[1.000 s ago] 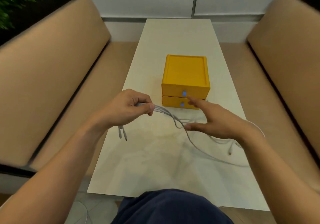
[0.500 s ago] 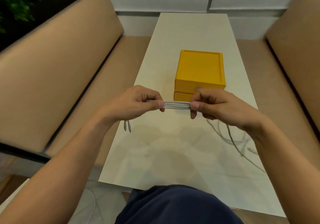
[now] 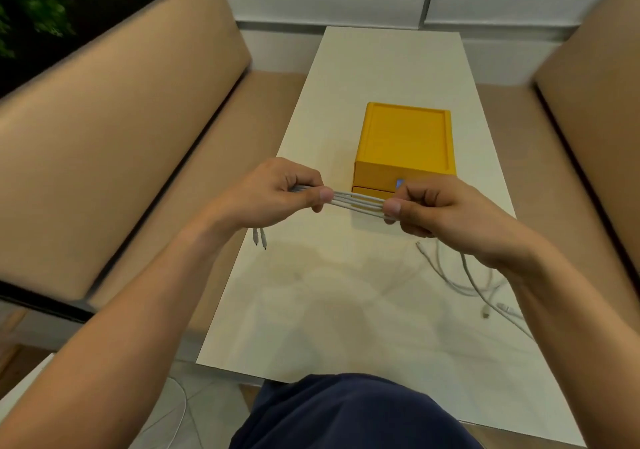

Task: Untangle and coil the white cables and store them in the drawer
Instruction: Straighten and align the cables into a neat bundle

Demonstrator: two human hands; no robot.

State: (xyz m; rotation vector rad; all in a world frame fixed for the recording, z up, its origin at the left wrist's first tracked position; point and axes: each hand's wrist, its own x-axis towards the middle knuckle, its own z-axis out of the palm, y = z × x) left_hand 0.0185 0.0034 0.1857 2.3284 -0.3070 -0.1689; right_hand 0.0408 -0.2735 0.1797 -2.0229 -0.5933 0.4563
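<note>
Several strands of white cable (image 3: pixel 358 203) stretch taut between my two hands above the table. My left hand (image 3: pixel 277 194) pinches the strands at their left end, and two plug ends (image 3: pixel 259 239) hang below it. My right hand (image 3: pixel 436 209) pinches the same strands at their right end. The loose lengths of cable (image 3: pixel 474 284) trail from under that hand onto the table at the right. Behind my hands stands a yellow two-drawer box (image 3: pixel 405 143) with both drawers closed and my right hand partly covering its front.
The narrow cream table (image 3: pixel 346 310) runs away from me between two tan padded benches (image 3: pixel 114 157). A white wall closes the far end. My dark blue lap is at the bottom edge. Another thin cable lies on the floor at lower left.
My right hand came off the table and took hold of the strands next to my left hand. The two hands have since drawn slightly apart, pulling the strands straight.
</note>
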